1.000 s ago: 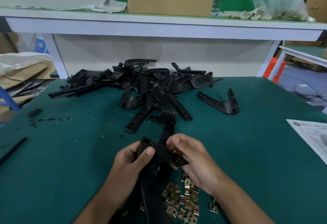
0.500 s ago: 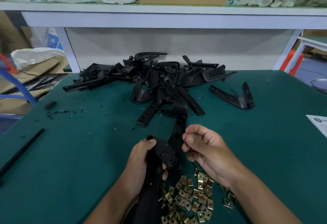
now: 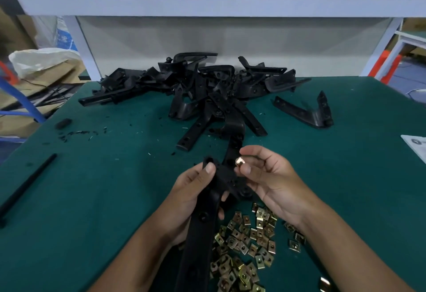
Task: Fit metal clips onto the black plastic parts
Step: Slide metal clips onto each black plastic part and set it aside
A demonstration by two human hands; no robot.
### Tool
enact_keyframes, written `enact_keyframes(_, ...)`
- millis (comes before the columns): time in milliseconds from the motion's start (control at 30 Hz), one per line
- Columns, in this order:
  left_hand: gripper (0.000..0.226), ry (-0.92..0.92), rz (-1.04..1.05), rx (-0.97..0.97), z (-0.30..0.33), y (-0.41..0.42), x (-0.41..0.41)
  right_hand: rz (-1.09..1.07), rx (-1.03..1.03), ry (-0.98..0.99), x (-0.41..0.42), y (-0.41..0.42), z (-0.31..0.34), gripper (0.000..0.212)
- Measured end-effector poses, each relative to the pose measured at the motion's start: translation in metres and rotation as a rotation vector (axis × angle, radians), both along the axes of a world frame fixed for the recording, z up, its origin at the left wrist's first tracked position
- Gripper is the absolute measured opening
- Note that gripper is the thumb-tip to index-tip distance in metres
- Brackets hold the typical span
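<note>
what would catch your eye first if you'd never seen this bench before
Probably the two hands at centre: the left hand grips a long black part while the right hand pinches a shiny clip right beside its top end. Next, the tangled pile of black parts at the far edge of the green table, and the heap of brassy clips spread just below the hands.

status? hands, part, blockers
Left hand grips black plastic part. Right hand pinches metal clip beside part's end, not fitted. No blockers.
</note>
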State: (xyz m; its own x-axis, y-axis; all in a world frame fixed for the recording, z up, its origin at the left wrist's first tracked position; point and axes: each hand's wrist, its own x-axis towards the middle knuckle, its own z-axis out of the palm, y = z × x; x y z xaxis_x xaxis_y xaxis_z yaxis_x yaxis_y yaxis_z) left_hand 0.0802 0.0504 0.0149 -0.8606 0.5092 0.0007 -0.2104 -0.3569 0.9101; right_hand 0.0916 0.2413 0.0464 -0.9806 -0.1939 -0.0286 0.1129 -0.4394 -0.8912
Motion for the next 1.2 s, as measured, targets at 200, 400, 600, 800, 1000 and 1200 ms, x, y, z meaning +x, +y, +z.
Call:
enact_keyframes(200, 0.048, -0.017, -0.061, -0.014, 0.004, 0.001, 0.002, -0.008, 0.008, 0.003, 0.000, 0.000, -0.002, 0.019)
enact_keyframes(400, 0.044, -0.059, -0.091, -0.007, 0.005, 0.000, 0.004, 0.020, 0.004, -0.023, -0.001, -0.001, -0.005, 0.015)
enact_keyframes(600, 0.039, -0.076, -0.115, 0.083, 0.002, 0.001, 0.000, 0.028, 0.026, -0.035, -0.001, -0.002, -0.004, 0.019)
enact_keyframes(800, 0.026, -0.059, -0.092, 0.075, -0.001, 0.001, -0.001, 0.030, 0.152, 0.020, 0.001, -0.005, -0.005, 0.024)
enact_keyframes(1000, 0.019, -0.073, -0.091, 0.082, -0.001, 0.000, -0.001, 0.093, 0.251, 0.042, 0.001, -0.005, -0.009, 0.023)
enact_keyframes(1200, 0.024, -0.020, -0.113, 0.054, 0.007, 0.001, 0.003, 0.085, 0.289, 0.056, 0.000, -0.003, -0.013, 0.019)
